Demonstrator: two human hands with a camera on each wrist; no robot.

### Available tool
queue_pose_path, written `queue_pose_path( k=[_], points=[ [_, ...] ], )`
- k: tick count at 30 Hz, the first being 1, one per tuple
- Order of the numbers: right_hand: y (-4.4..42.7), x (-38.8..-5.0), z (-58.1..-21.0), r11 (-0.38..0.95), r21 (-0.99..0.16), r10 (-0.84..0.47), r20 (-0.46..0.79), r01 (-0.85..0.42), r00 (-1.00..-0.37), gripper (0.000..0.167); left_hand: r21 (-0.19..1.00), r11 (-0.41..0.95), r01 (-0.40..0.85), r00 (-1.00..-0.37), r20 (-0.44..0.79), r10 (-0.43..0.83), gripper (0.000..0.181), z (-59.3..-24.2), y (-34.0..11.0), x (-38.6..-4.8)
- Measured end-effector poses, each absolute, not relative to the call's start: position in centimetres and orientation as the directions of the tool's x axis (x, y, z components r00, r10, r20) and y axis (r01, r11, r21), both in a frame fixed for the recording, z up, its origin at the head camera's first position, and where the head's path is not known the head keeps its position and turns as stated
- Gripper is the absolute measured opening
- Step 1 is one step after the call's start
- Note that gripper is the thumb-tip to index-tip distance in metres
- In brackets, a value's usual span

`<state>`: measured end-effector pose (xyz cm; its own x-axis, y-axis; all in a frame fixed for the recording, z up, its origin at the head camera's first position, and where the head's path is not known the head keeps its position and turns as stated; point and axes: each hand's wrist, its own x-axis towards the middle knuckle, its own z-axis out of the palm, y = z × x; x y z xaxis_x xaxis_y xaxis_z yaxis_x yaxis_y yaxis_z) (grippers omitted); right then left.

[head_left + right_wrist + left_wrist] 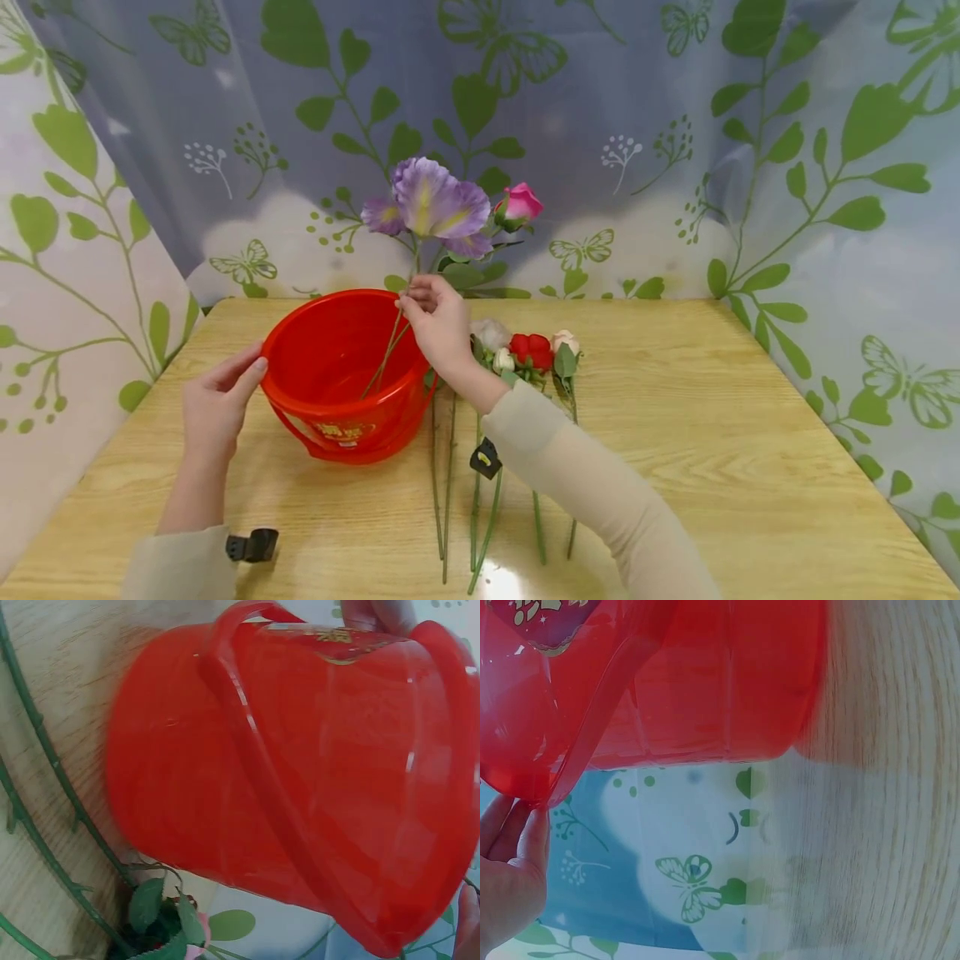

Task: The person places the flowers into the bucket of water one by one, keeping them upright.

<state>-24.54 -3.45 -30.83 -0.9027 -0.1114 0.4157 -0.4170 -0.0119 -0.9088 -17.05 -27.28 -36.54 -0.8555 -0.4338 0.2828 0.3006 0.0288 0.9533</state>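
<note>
A red plastic bucket [345, 417] stands on the table. My left hand [216, 400] grips its rim on the left side, thumb and fingers at the edge; the left wrist view shows these fingers [531, 840] at the rim. Above the far right of the bucket, my right hand [442, 325] pinches the thin stem of an artificial purple iris [431, 204], its lower end inside the bucket. A pink rose [521, 204] rises behind that hand. A second stem [375, 379] crosses inside the bucket; the hand hides whether it belongs to the rose.
Right of the bucket lie several artificial flowers, among them a red one [531, 351], a pale rose [566, 340] and a white bud [503, 360], stems toward the front of the wooden table [675, 417]. A patterned curtain [585, 158] hangs behind. The bucket's handle [262, 761] hangs down.
</note>
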Motion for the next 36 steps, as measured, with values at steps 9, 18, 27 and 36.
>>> queue_pose_path(
  k=[9, 18, 27, 36],
  points=[
    [-3.7, -24.9, -31.7, 0.095, -0.896, -0.1, 0.426, -0.435, -0.899, 0.019, 0.952, 0.046, 0.304, -0.855, 0.294, -0.427, 0.031, -36.5, -27.3, -17.0],
    [-4.0, -25.0, -32.0, 0.13, -0.897, -0.122, 0.408, -0.422, -0.905, 0.023, 0.956, 0.087, 0.279, -0.855, 0.289, -0.43, 0.033, -36.4, -27.2, -16.8],
    [-4.1, -25.2, -32.2, 0.146, -0.904, -0.118, 0.387, -0.402, -0.914, 0.024, 0.964, 0.062, 0.259, -0.862, 0.26, -0.436, 0.033, -36.1, -26.9, -16.7],
    [-4.1, -25.2, -32.1, 0.184, -0.9, -0.12, 0.377, -0.394, -0.918, 0.024, 0.95, 0.052, 0.307, -0.853, 0.3, -0.428, 0.031, -36.7, -27.3, -17.1]
  ],
)
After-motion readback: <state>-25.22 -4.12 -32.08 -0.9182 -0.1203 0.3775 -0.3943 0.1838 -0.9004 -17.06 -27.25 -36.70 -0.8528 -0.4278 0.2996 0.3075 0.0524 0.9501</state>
